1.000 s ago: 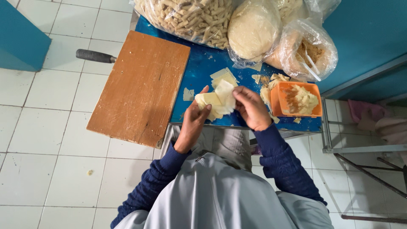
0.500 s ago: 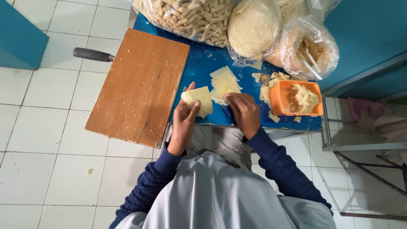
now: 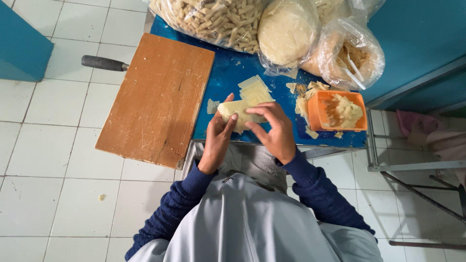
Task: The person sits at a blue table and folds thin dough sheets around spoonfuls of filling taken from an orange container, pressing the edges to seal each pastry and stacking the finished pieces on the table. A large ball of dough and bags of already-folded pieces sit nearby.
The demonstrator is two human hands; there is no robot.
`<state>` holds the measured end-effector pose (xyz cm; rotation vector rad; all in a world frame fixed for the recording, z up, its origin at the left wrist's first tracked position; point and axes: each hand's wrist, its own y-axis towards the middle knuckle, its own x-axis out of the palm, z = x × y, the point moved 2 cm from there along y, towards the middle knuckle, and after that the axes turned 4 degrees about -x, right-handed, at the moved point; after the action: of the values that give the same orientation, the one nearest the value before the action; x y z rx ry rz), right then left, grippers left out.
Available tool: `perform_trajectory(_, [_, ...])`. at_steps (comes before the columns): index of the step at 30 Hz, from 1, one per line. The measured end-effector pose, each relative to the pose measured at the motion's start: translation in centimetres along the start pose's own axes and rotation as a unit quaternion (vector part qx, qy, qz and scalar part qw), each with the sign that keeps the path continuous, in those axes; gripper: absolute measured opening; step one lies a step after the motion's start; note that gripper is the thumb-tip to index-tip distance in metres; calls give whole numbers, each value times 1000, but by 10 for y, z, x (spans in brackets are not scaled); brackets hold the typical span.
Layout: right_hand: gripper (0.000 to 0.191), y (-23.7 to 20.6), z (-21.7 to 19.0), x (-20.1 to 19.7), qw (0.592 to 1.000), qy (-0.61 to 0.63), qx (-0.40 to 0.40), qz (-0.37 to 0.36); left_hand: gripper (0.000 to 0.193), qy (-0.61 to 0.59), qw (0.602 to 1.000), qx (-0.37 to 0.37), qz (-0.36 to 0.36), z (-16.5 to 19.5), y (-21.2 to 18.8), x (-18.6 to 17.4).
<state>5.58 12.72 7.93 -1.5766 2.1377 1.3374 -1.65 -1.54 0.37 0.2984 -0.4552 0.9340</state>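
Both hands meet over the near edge of a blue table (image 3: pixel 228 80). My left hand (image 3: pixel 217 136) and my right hand (image 3: pixel 274 128) together hold a pale yellow square dough sheet (image 3: pixel 237 111), fingers pinching its edges. Just beyond the hands lies a small stack of the same pale sheets (image 3: pixel 255 90). An orange square tub (image 3: pixel 338 110) with pale filling stands to the right of my right hand, with dough scraps around it.
A wooden cutting board (image 3: pixel 158 97) overhangs the table's left side, a black knife handle (image 3: pixel 104 63) sticking out behind it. Clear plastic bags of rolled snacks (image 3: pixel 213 19), round dough sheets (image 3: pixel 287 31) and crumbs (image 3: pixel 349 51) line the far edge. White tiled floor lies below.
My left hand, holding a sheet apart at the left, has come back toward my right hand. Both hands now grip one sheet together near the table edge.
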Motion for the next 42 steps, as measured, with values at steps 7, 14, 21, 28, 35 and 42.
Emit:
perform_trajectory(7, [9,-2,27,18,991,103,80,-10,59,46,998,-6,-35,3,-1,2])
perform_trajectory(14, [6,-18,84,15,748,566,336,83,47,63,998,4,21,24,-11,0])
perform_trajectory(21, [12,-4,95,-5,903,349,231,96,39,184,970,97,122,73,-27,-21])
perform_trajectory(28, [34,-14,60,32,841,453,294,-41,39,115,988,83,64,97,-25,-17])
perform_trajectory(35, [31,-2,20,48,994,63,87,-30,41,287,935,130,160,112,-17,-39])
perform_trajectory(42, [26,30,17,78,996,-31,-46,-74,50,514,802,186,241,109,-26,-67])
